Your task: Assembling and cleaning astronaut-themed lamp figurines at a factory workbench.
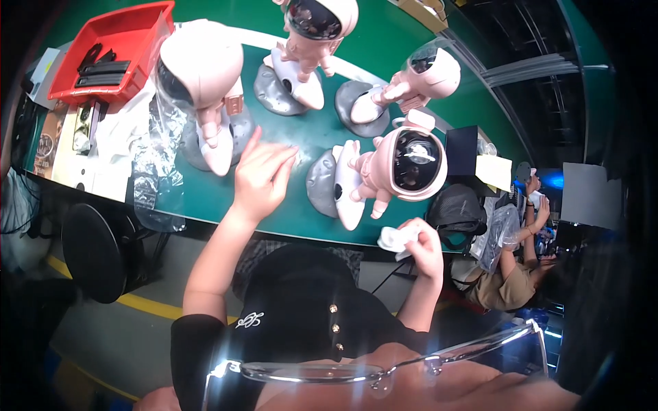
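The left hand (262, 175) lay spread on the green bench (219, 195); the right hand (419, 245) pinched a white cloth (394, 240) at five o'clock from the nearest pink astronaut figure (394, 175). Wiping its dark visor gently seemed wise.

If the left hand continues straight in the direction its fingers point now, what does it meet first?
Probably the bare green table top, then the grey rock-shaped base of the pink astronaut figure beyond; the left hand points up and right, though depth is unclear.

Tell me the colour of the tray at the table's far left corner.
Red. The tray holds black parts; the head view shows it clearly.
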The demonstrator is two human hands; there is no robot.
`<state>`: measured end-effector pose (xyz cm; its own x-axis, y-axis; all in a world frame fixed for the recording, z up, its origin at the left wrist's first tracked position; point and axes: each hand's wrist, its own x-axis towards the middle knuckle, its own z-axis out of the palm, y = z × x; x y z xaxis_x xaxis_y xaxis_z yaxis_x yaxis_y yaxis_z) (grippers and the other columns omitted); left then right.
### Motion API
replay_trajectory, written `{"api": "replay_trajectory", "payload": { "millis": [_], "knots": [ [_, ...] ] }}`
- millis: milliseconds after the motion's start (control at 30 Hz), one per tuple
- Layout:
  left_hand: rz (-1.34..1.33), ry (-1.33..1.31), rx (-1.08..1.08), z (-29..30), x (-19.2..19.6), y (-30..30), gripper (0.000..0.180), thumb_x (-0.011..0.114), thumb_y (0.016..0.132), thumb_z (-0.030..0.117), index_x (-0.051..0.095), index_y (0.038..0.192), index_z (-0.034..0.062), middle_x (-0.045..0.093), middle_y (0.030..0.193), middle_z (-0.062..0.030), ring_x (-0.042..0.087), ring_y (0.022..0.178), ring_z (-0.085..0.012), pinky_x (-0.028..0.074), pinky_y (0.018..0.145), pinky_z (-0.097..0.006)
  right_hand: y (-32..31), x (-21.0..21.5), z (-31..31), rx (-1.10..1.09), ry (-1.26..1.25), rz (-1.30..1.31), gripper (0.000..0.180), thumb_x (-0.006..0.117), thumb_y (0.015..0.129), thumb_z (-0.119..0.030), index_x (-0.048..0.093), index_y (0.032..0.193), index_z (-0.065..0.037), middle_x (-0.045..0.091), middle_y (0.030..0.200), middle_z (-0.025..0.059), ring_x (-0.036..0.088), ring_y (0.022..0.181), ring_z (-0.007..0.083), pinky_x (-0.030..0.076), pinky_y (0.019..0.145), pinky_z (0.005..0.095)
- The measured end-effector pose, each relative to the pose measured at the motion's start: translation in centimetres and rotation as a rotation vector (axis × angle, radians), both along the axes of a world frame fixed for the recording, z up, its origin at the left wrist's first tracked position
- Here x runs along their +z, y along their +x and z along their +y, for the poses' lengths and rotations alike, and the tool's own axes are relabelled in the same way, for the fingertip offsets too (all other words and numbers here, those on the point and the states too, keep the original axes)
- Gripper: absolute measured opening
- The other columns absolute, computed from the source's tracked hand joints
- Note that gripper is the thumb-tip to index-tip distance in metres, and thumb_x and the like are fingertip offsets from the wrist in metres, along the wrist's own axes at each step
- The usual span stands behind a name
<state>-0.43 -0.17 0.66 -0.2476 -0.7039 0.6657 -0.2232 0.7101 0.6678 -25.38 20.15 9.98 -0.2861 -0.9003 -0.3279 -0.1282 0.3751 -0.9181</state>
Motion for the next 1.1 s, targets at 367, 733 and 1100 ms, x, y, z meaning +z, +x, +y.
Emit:
{"api": "replay_trajectory", "payload": {
  "millis": [367,733,1100],
  "knots": [
    [-0.086,0.367,-0.369,6.0,3.4,-3.8,0.095,0.082,0.058,0.035,0.036,0.133,-0.0003,0.040,0.129,-0.0198,0.040,0.121,-0.0366,0.033,0.101,-0.045,-4.0,-6.6,-0.8,-0.326,-0.164,-0.334,0.014,0.041,0.076,0.000,0.052,0.084,-0.001,0.054,0.078,0.0036,0.053,0.071,0.0112,0.042,0.066,0.0227],
    [-0.100,0.408,-0.247,5.0,4.4,-7.1,0.078,0.080,0.056,0.026,0.045,0.122,0.0037,0.049,0.116,-0.0157,0.046,0.109,-0.0349,0.036,0.093,-0.044,-6.2,-8.7,-2.9,-0.274,-0.214,-0.387,0.018,0.039,0.076,-0.002,0.053,0.087,-0.001,0.056,0.080,0.0038,0.054,0.073,0.0113,0.042,0.066,0.0223],
    [-0.409,0.251,-0.428,2.7,6.4,-4.3,0.081,0.088,0.049,0.030,0.055,0.119,0.0059,0.055,0.123,-0.0113,0.052,0.115,-0.0246,0.036,0.102,-0.040,-7.4,-10.1,-5.5,-0.346,-0.401,-0.496,0.017,0.036,0.080,-0.002,0.053,0.086,-0.002,0.053,0.079,0.0020,0.052,0.071,0.0100,0.042,0.065,0.0225]
  ]
}}
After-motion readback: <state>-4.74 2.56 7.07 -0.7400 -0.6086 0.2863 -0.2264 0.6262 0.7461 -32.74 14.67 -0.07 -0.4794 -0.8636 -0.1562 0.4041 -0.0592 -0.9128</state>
